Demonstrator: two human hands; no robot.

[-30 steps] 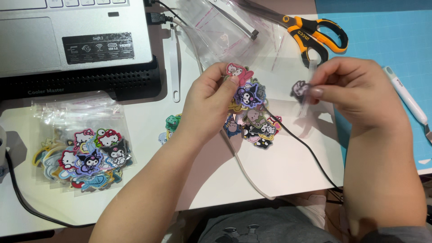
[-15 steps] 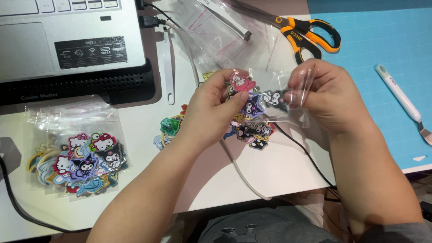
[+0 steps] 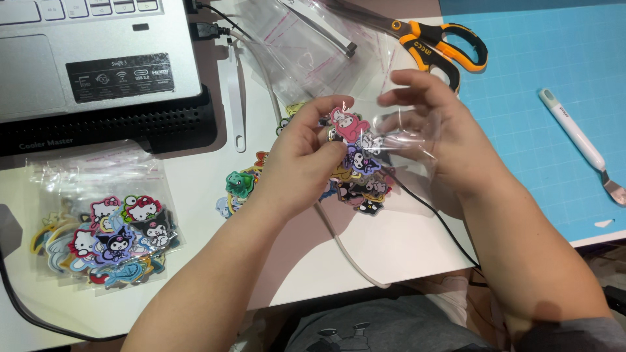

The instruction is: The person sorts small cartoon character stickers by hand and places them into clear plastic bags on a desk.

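Looking down at a white desk (image 3: 404, 241) from head height. Gripping, with the left hand (image 3: 303, 156), a fanned stack of colourful die-cut cartoon stickers (image 3: 352, 146), thumb pressed over a pink character on top, fingers curled tight around the stack, just above the middle of the desk. Hovering right beside it, the right hand (image 3: 443, 140), fingers spread and loosely bent behind a small clear plastic bag (image 3: 407, 133) touching the stack's right edge; impossible to tell whether actually pinching the film or only resting against it. Lying on the desk under the left hand, more loose stickers, one a green creature (image 3: 238, 184). Resting at far left, a sealed clear bag packed with similar stickers (image 3: 111, 234). Sitting at top left, a silver laptop (image 3: 85, 52) on a black cooling stand (image 3: 111, 124). Lying at top right, orange-and-black scissors (image 3: 437, 42) beside a blue cutting mat (image 3: 554, 58) carrying a white-handled craft knife (image 3: 574, 133).
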